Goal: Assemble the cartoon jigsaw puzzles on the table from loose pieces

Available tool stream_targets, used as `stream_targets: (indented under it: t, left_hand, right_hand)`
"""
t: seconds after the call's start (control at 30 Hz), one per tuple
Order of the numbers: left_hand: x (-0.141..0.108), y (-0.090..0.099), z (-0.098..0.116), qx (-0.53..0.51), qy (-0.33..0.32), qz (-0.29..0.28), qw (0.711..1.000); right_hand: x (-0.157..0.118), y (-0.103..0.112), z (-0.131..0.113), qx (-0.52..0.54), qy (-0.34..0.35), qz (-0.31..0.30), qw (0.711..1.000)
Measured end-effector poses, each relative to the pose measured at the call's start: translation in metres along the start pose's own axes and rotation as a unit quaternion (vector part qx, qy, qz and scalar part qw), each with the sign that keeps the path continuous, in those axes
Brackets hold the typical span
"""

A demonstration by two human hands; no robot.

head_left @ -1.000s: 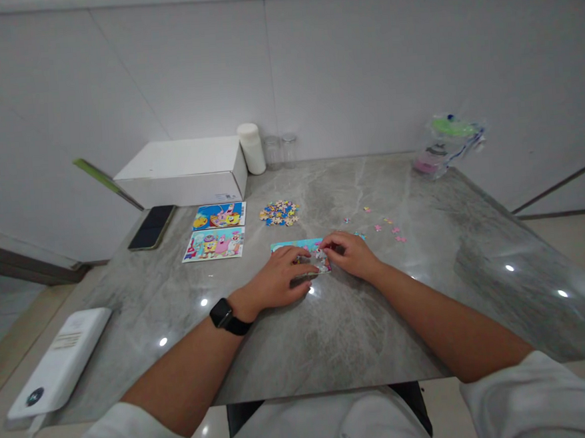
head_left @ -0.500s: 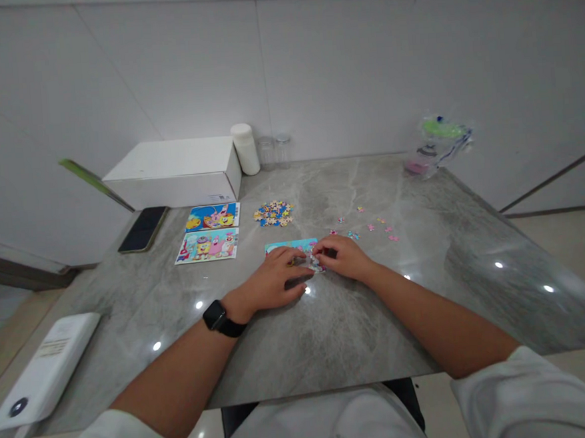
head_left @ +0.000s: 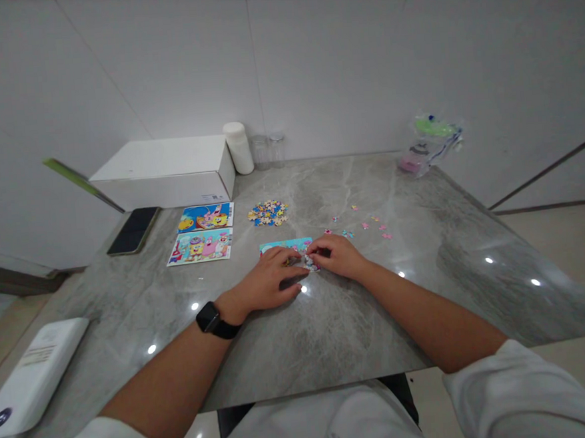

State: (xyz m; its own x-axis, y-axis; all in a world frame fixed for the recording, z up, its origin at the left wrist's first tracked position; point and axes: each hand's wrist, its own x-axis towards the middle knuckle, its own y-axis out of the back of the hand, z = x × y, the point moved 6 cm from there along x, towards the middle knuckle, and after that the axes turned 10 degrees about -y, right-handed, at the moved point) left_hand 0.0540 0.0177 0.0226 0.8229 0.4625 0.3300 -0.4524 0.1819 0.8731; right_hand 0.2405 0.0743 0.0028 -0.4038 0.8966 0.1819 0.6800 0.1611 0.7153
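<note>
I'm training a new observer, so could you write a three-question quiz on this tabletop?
1. True or false: the left hand and the right hand are both at the puzzle.
2. Multiple choice: which item stands right beside the white box?
A) the plastic bag
B) the white bottle
C) the black watch
3. Fill in the blank: the phone lies to the ____ of the two picture cards.

Key: 1. true; 2. B; 3. left

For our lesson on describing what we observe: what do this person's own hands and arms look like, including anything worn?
Both the left hand and right hand are gloveless. Pale sleeves end below the elbows; a black square-faced watch is on the left wrist.
</note>
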Motion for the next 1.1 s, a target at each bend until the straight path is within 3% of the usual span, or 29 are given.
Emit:
stream_targets:
  t: [0.43,0.7,1.1]
  left_hand:
    - [0.0013,0.0018,0.0018,-0.003,0.0,0.005,1.0]
    - [0.0037,0.0049,0.0062,-0.008,-0.002,0.005,1.0]
    - [0.0047,0.0006,0.0079,0.007,-0.029,-0.021,0.999]
  right_hand:
    - [0.0014,-0.0038,-0.0007,-0.056,0.05,-0.014,0.997]
    - [-0.0002,-0.0076,0.0061,-0.085,0.053,-0.017,0.995]
    - [-0.0007,-0.0025,-0.0026,-0.106,0.055,-0.007,0.993]
